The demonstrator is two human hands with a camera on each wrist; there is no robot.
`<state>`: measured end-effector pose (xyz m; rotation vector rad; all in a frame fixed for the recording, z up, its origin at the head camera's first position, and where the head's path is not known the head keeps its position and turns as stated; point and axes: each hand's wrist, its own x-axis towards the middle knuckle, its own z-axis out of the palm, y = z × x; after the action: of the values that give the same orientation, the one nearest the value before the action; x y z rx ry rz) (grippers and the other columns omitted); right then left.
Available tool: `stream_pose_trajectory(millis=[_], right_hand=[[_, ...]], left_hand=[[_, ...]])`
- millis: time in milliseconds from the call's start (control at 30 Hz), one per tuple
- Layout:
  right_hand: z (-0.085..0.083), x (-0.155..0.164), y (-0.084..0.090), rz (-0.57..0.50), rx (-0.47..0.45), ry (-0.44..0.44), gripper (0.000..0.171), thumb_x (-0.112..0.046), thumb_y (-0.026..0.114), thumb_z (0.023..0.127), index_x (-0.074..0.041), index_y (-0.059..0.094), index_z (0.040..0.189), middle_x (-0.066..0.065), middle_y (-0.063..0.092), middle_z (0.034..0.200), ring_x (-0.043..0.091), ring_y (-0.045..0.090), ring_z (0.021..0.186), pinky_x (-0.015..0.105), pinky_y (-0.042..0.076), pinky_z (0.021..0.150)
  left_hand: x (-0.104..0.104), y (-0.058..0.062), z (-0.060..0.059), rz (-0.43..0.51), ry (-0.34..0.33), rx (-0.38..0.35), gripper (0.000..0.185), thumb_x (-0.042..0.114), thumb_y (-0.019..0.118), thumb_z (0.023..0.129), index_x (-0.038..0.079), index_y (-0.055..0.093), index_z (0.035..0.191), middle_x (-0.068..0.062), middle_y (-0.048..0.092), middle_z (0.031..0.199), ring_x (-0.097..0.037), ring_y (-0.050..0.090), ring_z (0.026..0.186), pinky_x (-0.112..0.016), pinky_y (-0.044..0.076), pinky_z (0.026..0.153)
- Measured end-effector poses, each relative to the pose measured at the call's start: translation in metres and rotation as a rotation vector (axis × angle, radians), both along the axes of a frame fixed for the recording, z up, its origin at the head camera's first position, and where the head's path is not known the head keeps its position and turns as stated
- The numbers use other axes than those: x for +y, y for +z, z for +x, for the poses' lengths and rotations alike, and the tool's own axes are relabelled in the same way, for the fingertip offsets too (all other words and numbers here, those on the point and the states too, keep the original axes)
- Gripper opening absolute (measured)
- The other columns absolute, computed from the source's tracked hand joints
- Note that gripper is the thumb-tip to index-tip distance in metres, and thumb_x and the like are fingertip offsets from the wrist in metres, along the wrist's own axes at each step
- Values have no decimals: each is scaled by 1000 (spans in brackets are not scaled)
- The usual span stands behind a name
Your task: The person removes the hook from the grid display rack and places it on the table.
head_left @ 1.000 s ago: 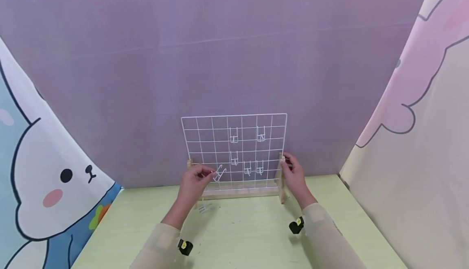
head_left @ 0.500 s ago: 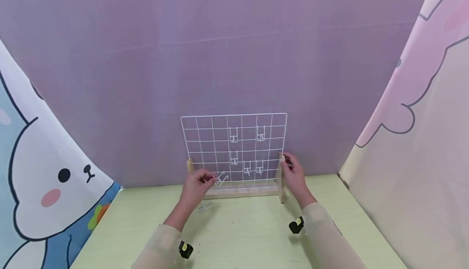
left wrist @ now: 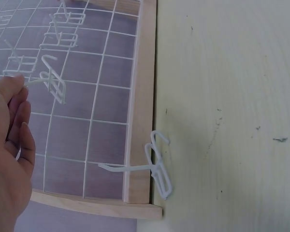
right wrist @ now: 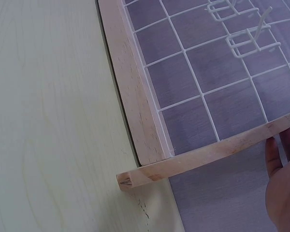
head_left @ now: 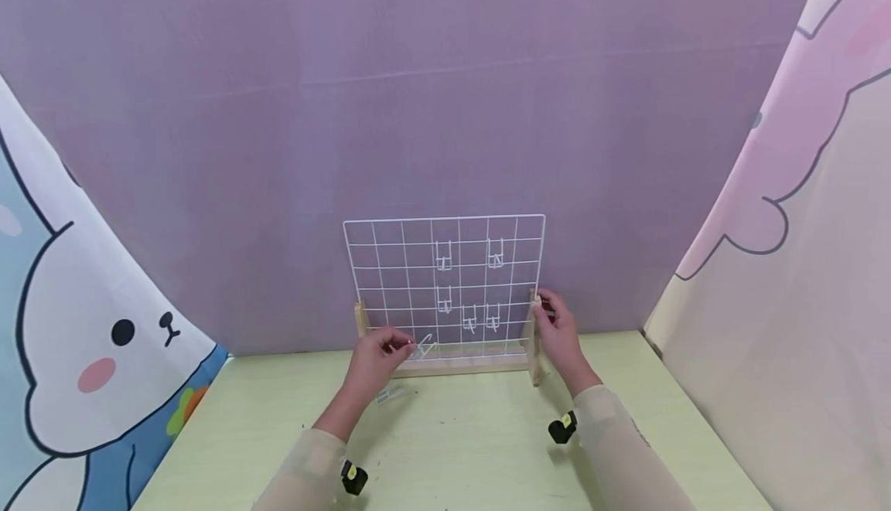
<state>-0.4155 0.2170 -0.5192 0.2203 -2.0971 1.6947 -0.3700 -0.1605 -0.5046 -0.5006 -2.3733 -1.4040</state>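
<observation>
1. the left sleeve (head_left: 302,471) is pale beige and ends on the forearm, short of the wrist.
2. the right sleeve (head_left: 626,449) is the same pale beige, with a thin dark marking along its outer edge, too small to make out.
3. the left wrist camera (head_left: 357,482) is a small, black, blocky unit bearing a yellow patch (head_left: 352,473).
4. the right wrist camera (head_left: 559,432) has the same black casing and yellow patch.
5. the left hand (head_left: 376,358) and the right hand (head_left: 560,335) are bare.
</observation>
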Motion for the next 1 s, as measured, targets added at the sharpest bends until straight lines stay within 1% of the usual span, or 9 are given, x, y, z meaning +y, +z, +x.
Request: stream_pose_trajectory(millis=[233, 267, 367, 500, 567, 633, 800, 900, 1000], right_hand=[[29, -7, 35, 31, -42, 23, 37, -6, 59, 115, 4, 58, 150, 28, 63, 134, 30, 59, 116, 20, 54, 90], [29, -7, 35, 30, -41, 23, 37, -7, 59, 115, 4, 58, 150, 27, 64, 134, 29, 60, 116, 20, 54, 89], [19, -6, 24, 9, -39, 20, 37, -6, 58, 115, 3, 58, 151, 28, 63, 134, 29, 59, 116, 19, 54, 89], [4, -3, 6, -12, -29, 3, 37, -10, 58, 116, -3, 59, 152, 26, 63, 135, 29, 58, 117, 18, 53, 88], [2, -3, 2, -13, -13, -1, 37, -12, 59, 116, -6, 60, 152, 24, 63, 135, 28, 57, 117, 18, 52, 89], [1, -3, 1, -10, 0, -2, 35, -14, 60, 116, -8, 62, 151, 22, 64, 135, 28, 58, 117, 18, 52, 89], [1, -2, 0, -16, 8, 1, 34, -16, 60, 116, -9, 62, 149, 22, 64, 134, 29, 58, 117, 18, 52, 89], [1, -2, 1, -13, -6, -1, 36, -14, 59, 116, -7, 61, 151, 23, 63, 136, 29, 57, 118, 17, 51, 90], [5, -3, 6, -13, -26, 4, 38, -10, 58, 116, -2, 58, 153, 25, 62, 136, 29, 57, 118, 17, 52, 89]], left_hand=[[0, -3, 1, -5, 8, -23, 7, 9, 88, 96, 13, 82, 100, 8, 75, 89, -12, 65, 80, -26, 57, 74], [0, -4, 1, -8, 7, -23, 7, 9, 88, 96, 12, 82, 100, 8, 76, 89, -12, 65, 80, -26, 57, 74], [-2, -6, 0, -24, 3, -20, 7, 9, 87, 96, 12, 82, 100, 7, 76, 91, -12, 65, 80, -26, 57, 74], [-4, -12, -3, -41, 7, -36, 7, 10, 87, 97, 14, 82, 100, 9, 76, 90, -12, 66, 80, -27, 57, 74], [-4, -15, -4, -41, 9, -48, 7, 11, 87, 97, 14, 82, 100, 10, 75, 90, -13, 66, 80, -27, 57, 74], [-4, -17, -5, -41, 9, -51, 6, 11, 87, 97, 13, 82, 100, 10, 75, 90, -13, 66, 80, -27, 57, 74], [-4, -21, -6, -56, 4, -42, 6, 9, 86, 97, 11, 82, 100, 8, 76, 90, -11, 66, 80, -27, 58, 74], [-3, -23, -7, -71, -6, -39, 6, 8, 86, 97, 12, 82, 100, 7, 76, 91, -10, 66, 81, -27, 58, 74], [-3, -26, -7, -89, -12, -49, 7, 8, 86, 97, 13, 81, 99, 6, 76, 91, -11, 66, 81, -28, 59, 74]])
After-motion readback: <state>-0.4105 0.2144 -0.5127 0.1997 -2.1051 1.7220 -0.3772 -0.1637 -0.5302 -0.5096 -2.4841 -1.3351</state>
